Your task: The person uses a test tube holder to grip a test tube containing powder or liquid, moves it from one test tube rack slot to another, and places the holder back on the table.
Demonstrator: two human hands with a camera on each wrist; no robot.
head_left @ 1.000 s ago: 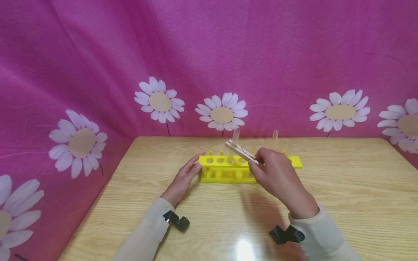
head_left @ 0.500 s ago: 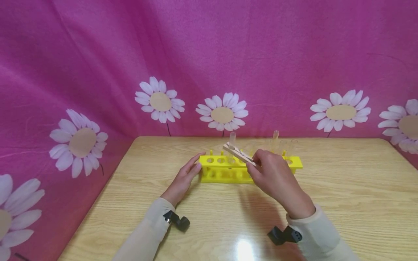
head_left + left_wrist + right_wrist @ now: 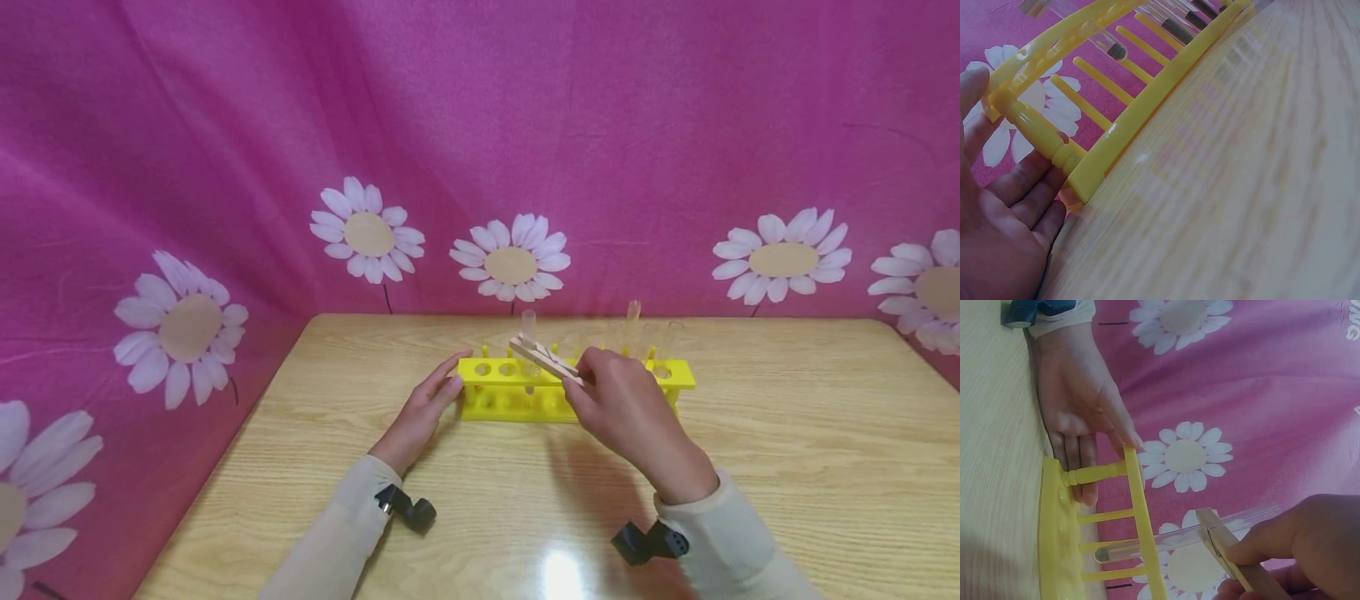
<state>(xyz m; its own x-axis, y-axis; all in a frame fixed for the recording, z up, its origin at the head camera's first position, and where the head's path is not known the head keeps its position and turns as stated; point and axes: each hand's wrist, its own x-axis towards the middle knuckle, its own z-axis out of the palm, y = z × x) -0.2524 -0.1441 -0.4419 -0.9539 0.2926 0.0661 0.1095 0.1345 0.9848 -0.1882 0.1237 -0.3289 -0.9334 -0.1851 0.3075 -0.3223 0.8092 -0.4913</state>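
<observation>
A yellow test tube rack stands on the table. My left hand holds its left end, with the thumb against the top plate and other fingers around the end post. My right hand grips a wooden clothespin by its handle end. The clothespin clamps a clear test tube near its upper part. That tube passes down through a hole in the top plate, slightly tilted. Its rounded bottom, with a little dark matter in it, hangs above the rack's base in the left wrist view.
Other test tubes with dark contents stand farther right in the rack, partly hidden behind my right hand in the head view. Two open holes lie at the rack's left end. A pink flowered cloth rises behind the wooden table.
My right hand has moved slightly left and down with the clothespin. The clamped test tube has sunk from above the top plate to below it. My left hand stays at the rack's end.
</observation>
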